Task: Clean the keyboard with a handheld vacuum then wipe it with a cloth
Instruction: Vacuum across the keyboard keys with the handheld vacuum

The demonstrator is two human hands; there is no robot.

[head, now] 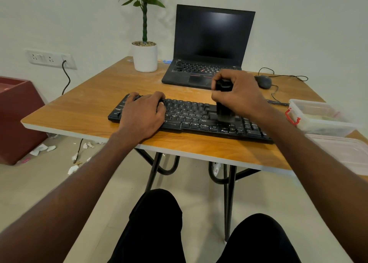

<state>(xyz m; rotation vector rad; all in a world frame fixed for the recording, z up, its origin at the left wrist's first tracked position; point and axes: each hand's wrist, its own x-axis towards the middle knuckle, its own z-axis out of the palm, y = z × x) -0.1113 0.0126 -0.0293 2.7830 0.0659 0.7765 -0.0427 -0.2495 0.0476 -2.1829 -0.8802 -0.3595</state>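
Note:
A black keyboard [191, 117] lies across the front of the wooden table [95, 95]. My left hand [142, 113] rests flat on the keyboard's left part, fingers over the keys, pressing it down. My right hand [239, 95] is wrapped around a black handheld vacuum [224, 111], which stands upright with its nozzle down on the keys right of the keyboard's middle. The vacuum's top shows between my fingers. No cloth can be seen.
Behind the keyboard sit an open black laptop [209, 44], a potted plant in a white pot [145, 57] and a wired mouse [263, 81]. Clear plastic containers [318, 117] stand at the table's right edge. Paper scraps litter the floor at the left near a red box [16, 113].

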